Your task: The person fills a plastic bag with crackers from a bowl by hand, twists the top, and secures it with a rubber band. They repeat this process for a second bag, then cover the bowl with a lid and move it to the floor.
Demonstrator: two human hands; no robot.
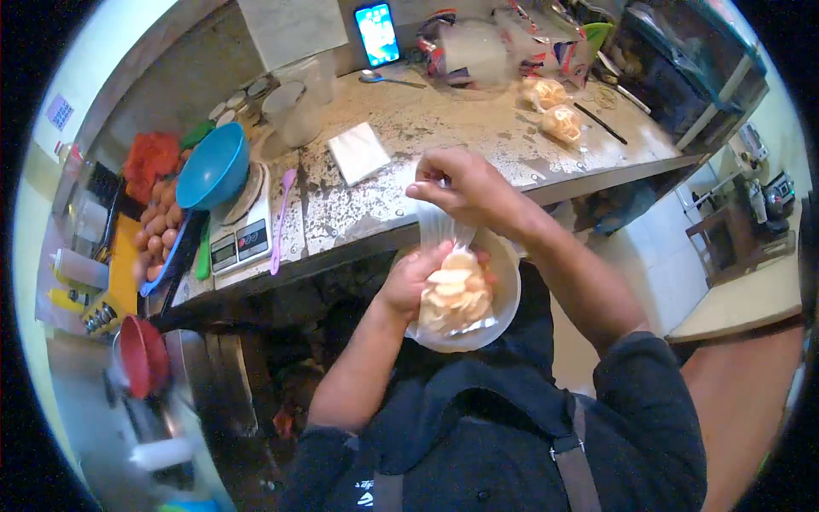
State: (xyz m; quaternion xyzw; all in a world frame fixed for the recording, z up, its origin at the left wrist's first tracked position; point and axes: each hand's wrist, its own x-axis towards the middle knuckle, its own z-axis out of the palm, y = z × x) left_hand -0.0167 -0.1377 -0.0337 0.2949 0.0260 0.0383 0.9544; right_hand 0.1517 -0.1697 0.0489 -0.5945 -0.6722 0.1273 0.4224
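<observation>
A clear plastic bag [458, 294] filled with pale, chip-like pieces hangs over a white bowl [509, 299] in front of my body. My left hand [415, 277] is wrapped round the bag's side, just below its gathered neck. Above it, my right hand [456, 181] pinches the top of the bag, with thumb and fingers together. The bag's neck is stretched upright between both hands. Two filled, tied bags [560, 125] lie on the counter at the back right.
On the counter [341, 209] are a white square [358, 154], a digital scale [241, 245], a pink spoon [282, 213], a blue bowl [213, 166] and eggs [156, 230]. A lit phone [377, 35] leans at the back. The counter's front edge runs beyond the white bowl.
</observation>
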